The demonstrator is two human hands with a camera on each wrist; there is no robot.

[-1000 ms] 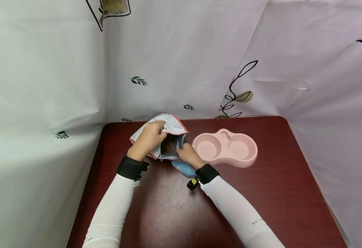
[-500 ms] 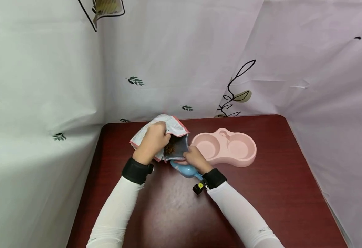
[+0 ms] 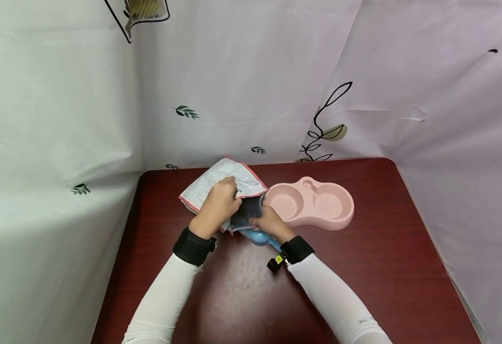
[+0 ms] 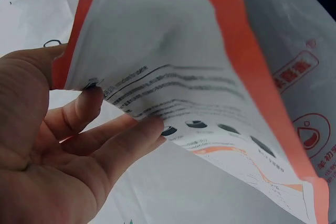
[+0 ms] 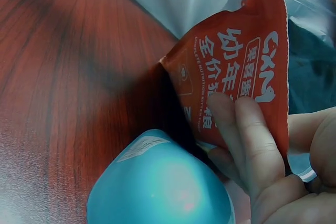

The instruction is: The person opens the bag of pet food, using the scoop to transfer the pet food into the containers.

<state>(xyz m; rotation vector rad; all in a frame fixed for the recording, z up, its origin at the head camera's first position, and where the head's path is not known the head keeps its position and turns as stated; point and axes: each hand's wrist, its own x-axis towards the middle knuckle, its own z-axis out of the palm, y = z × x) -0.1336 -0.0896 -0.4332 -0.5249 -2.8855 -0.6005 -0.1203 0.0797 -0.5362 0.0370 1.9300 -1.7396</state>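
A bag of kitten food (image 3: 244, 180) lies tilted at the back left of the table, its dark mouth facing right and toward me. My left hand (image 3: 219, 205) pinches the upper edge of the mouth. In the left wrist view, printed white panels of the bag (image 4: 173, 35) rise past the thumb and fingers. My right hand (image 3: 273, 224) grips the lower right edge, thumb inside and fingers against the red front panel (image 5: 210, 51). Just below that hand lies a blue scoop (image 3: 257, 237), round back upward. The bag's contents are hidden now.
A pink double pet bowl (image 3: 315, 221) stands right of the bag, close beside my right hand. The dark red table (image 3: 362, 277) meets printed white sheeting (image 3: 233, 71) at its back and sides.
The bag's mouth has tipped forward and shifted slightly right and toward me; the brown kibble seen inside before is now out of sight. Both hands moved with it, keeping their grip.
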